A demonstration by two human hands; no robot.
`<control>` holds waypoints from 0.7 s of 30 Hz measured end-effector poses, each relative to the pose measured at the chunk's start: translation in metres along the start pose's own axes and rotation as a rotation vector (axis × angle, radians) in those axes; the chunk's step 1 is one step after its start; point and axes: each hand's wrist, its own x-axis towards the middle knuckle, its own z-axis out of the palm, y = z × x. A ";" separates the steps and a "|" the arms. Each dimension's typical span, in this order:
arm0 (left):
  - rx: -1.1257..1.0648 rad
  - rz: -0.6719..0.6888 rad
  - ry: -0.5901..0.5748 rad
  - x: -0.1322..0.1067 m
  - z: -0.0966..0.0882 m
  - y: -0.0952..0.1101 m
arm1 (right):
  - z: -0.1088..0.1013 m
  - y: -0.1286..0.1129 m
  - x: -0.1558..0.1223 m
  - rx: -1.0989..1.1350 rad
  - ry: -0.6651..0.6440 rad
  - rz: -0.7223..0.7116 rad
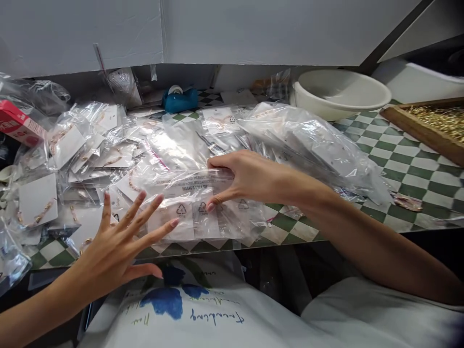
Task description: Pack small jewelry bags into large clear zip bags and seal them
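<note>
My right hand [242,178] pinches the edge of a clear plastic bag [188,186] with printed warning text, thumb below and fingers on top. That bag lies on a heap of similar small bags [108,150], each with a white card and a thin chain. My left hand [121,241] hovers at the table's near edge with fingers spread, fingertips just at the front bags [184,220], holding nothing.
The green-and-white checked table [406,169] carries a white basin [337,94] at the back right, a wooden tray [431,123] of gold pieces at far right, a teal tape dispenser [179,99] at the back and a red box [18,123] at left.
</note>
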 end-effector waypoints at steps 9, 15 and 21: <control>-0.024 -0.103 0.138 -0.027 -0.012 -0.012 | -0.033 0.016 -0.038 0.608 0.331 0.018; 0.046 -0.172 0.136 -0.033 -0.006 -0.026 | -0.055 0.069 -0.050 0.271 1.052 0.382; 0.042 -0.233 -0.001 -0.040 -0.006 -0.026 | -0.047 0.070 -0.055 -0.311 0.961 0.788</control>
